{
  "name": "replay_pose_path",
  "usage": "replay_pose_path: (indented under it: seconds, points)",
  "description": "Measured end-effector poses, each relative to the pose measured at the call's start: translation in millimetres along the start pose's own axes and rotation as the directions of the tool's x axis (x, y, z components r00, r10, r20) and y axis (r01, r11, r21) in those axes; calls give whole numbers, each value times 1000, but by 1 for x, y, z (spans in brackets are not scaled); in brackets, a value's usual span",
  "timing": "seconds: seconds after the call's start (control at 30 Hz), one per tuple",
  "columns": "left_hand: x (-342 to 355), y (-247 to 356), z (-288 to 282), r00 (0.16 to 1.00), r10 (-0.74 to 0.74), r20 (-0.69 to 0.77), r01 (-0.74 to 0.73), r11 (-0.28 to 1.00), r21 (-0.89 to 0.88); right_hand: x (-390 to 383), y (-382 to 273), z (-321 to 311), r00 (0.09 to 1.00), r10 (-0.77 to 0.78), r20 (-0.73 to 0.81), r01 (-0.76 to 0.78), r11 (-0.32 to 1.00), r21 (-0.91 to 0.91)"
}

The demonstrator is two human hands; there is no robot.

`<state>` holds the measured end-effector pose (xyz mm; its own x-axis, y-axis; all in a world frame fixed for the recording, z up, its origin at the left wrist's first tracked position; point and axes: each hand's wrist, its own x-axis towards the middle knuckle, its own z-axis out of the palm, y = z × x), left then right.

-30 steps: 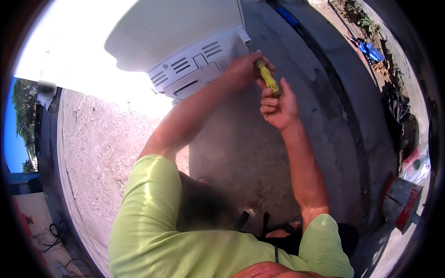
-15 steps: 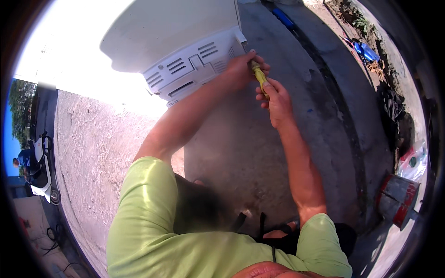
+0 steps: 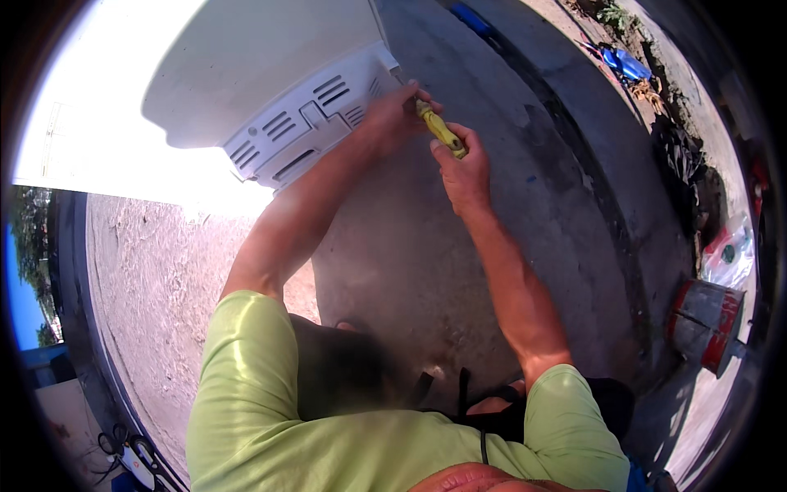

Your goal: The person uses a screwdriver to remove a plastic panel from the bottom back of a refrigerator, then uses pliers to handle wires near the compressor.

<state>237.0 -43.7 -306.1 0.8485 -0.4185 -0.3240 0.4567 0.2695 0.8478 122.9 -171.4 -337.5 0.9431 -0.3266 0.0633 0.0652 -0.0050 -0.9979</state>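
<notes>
A white appliance with a slotted lower panel (image 3: 305, 123) stands at the upper left, partly lost in glare. Beside that panel's right corner is my left hand (image 3: 399, 112), its fingers closed around the front end of a yellow-handled screwdriver (image 3: 438, 126). The screwdriver's shaft and tip are hidden behind those fingers. My right hand (image 3: 464, 170) grips the back end of the handle, thumb and fingers bent around it. Handle and right forearm slant from upper left to lower right.
Grey concrete floor (image 3: 410, 271) lies in shade below my arms; sunlit rough concrete (image 3: 156, 262) is on the left. At the right are a red-and-grey metal bucket (image 3: 703, 326), a clear plastic bag (image 3: 730, 256) and a black bag (image 3: 679, 156). A blue object (image 3: 474, 20) lies at the top.
My right hand has turned around the handle, its thumb now lower. The whole view has shifted, so the appliance and hands sit further left. The white motorbike at the left rim appears lower.
</notes>
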Motion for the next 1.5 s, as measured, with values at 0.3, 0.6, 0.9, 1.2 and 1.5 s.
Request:
replay_pose_path:
  seconds: [0.3,0.6,0.9,1.2,1.5]
  points:
    - [-5,2,-2,1000,-12,-10,13,1000,21,5,-16,-6,877,427,219,-477,827,297]
    - [4,0,-3,1000,-1,-1,1,1000,25,16,11,-30,574,207,792,-818,90,569]
    - [-4,4,-11,997,-2,-82,8,997,77,-1,-36,-4,741,578,342,-661,537,524]
    - [-4,-4,-14,967,254,7,-219,816,534,-1,-11,11,965,260,37,-262,947,186]
    - [18,-6,-14,985,88,-151,-67,989,135,7,3,1,878,400,264,-477,781,403]
